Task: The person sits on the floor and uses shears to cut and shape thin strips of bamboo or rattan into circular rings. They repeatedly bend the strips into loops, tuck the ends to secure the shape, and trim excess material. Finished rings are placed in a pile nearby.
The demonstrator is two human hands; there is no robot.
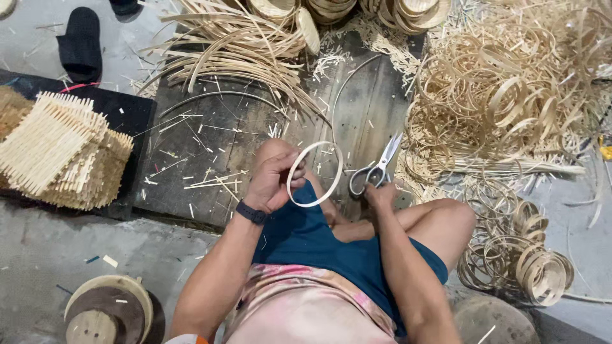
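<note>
Head view, looking down at a seated person's lap and the dark wooden board (pixel 210 146) on the floor in front.

Left hand (pixel 271 178), just left of centre, fingers clamped on a thin bamboo strip ring (pixel 331 175); the ring stands roughly upright, held at its 9 o'clock edge, the rest free in the air over the knees. Black wristband (pixel 250 213) on that wrist.

Right hand (pixel 382 194), at 3 o'clock of the ring and just beside it, fingers closed through the handles of a pair of scissors (pixel 376 171). Blades together, pointing to 1 o'clock, tip clear of the ring.

At 10 o'clock of the hands, a stack of woven bamboo mats (pixel 60 153) at the board's left edge. At 12 o'clock, a loose bundle of long curved strips (pixel 236 48) fanning over the top of the board. At 2 o'clock, a big tangled heap of strip loops (pixel 503 95). At 4 o'clock, beside the right knee, a smaller pile of finished rings (pixel 529 261). At 7 o'clock, a round wooden disc (pixel 105 312) on the concrete floor. Black sandal (pixel 80 41) at 11 o'clock, far corner. Short offcuts scattered over the board.
</note>
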